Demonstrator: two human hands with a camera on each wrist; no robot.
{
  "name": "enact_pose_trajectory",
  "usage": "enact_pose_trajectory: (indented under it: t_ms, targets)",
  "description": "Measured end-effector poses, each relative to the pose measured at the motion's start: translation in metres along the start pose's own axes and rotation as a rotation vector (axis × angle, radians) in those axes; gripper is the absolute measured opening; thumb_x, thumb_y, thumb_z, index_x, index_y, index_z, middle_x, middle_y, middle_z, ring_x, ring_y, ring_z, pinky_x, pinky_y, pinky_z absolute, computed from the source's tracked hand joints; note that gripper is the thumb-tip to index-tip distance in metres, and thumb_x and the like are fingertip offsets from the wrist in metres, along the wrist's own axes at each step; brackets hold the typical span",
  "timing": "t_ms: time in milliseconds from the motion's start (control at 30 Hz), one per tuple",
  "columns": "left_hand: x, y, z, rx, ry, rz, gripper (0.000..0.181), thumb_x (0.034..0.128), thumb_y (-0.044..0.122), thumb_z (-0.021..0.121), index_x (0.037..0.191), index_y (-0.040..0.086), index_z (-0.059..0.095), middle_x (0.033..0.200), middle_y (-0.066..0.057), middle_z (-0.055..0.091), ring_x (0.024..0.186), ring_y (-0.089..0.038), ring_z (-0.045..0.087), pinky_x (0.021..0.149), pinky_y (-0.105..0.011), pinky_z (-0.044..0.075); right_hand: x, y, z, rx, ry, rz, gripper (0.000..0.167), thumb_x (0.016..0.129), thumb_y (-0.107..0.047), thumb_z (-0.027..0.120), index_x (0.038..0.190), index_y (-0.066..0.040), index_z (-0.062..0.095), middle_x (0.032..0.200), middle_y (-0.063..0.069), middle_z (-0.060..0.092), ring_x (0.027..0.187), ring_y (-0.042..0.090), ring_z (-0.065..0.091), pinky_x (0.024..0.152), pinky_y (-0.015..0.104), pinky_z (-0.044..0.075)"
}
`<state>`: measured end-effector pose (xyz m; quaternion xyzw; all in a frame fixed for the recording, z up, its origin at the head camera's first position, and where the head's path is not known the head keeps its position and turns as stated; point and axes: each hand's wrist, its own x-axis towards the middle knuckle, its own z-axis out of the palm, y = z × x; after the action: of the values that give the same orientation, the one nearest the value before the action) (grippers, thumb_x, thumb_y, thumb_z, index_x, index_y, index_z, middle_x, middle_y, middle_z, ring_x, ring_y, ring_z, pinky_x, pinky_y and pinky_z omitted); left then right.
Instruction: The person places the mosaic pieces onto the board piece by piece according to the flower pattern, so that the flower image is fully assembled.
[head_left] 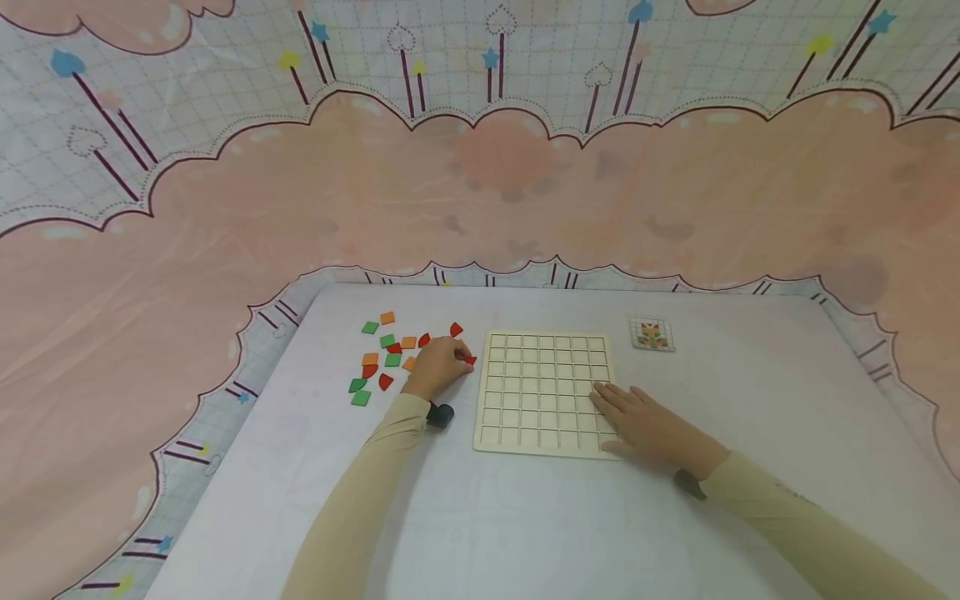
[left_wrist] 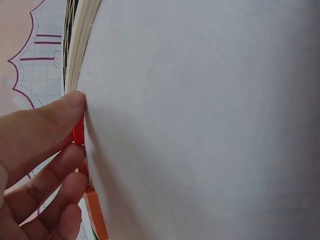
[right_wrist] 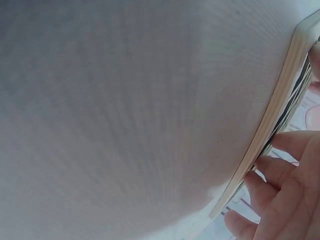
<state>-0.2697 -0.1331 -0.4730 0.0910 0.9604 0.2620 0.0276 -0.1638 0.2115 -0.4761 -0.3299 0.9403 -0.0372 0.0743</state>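
Note:
My left hand (head_left: 438, 367) pinches a small red quarter-round tile (head_left: 470, 361) just left of the wooden grid board (head_left: 543, 392). The left wrist view shows that red tile (left_wrist: 78, 134) between thumb and fingertips, low at the table, with an orange tile (left_wrist: 95, 212) beyond the lower fingers. My right hand (head_left: 645, 425) rests on the board's right edge with its fingers extended. In the right wrist view, the fingers of that hand (right_wrist: 285, 195) lie along the board's pale side edge (right_wrist: 265, 120). The grid cells in view hold no tiles.
Loose tiles lie left of the board, among them a green square (head_left: 361, 398), an orange square (head_left: 387, 317) and a red quarter-round (head_left: 456, 329). A small card with a gridded flower-like picture (head_left: 652, 334) lies behind the right hand. Patterned cloth (head_left: 555, 200) hangs behind the white table (head_left: 540, 533).

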Motion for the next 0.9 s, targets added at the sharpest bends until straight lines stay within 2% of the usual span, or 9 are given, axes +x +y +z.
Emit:
enact_pose_trajectory:
  t_ms: [300, 533, 900]
  targets:
    - [0.0, 0.0, -0.001, -0.039, -0.03, 0.007, 0.016, 0.0806, 0.016, 0.073, 0.095, 0.009, 0.072, 0.095, -0.006, 0.07, 0.087, -0.02, 0.058, 0.083, -0.035, 0.05, 0.0, -0.002, -0.002, 0.012, -0.008, 0.011, 0.071, 0.095, -0.047, 0.047, 0.147, -0.004, 0.028, 0.154, 0.015, 0.025, 0.142, 0.033, 0.024, 0.113, 0.054, 0.022]
    - [0.0, -0.003, -0.001, -0.087, -0.056, -0.025, 0.019, 0.0811, 0.016, 0.073, 0.099, 0.01, 0.072, 0.101, -0.005, 0.068, 0.09, -0.021, 0.056, 0.087, -0.035, 0.049, 0.0, -0.003, -0.002, 0.01, -0.02, 0.014, 0.071, 0.095, -0.048, 0.046, 0.148, -0.004, 0.026, 0.155, 0.015, 0.024, 0.143, 0.032, 0.023, 0.113, 0.054, 0.022]
    - [0.002, -0.014, 0.003, -0.184, -0.025, 0.001, 0.015, 0.078, 0.015, 0.076, 0.093, 0.012, 0.073, 0.094, -0.003, 0.067, 0.081, -0.017, 0.051, 0.074, -0.027, 0.043, 0.0, -0.003, -0.001, -0.006, -0.008, 0.012, 0.071, 0.094, -0.048, 0.047, 0.147, -0.004, 0.028, 0.154, 0.015, 0.025, 0.142, 0.032, 0.025, 0.112, 0.054, 0.024]
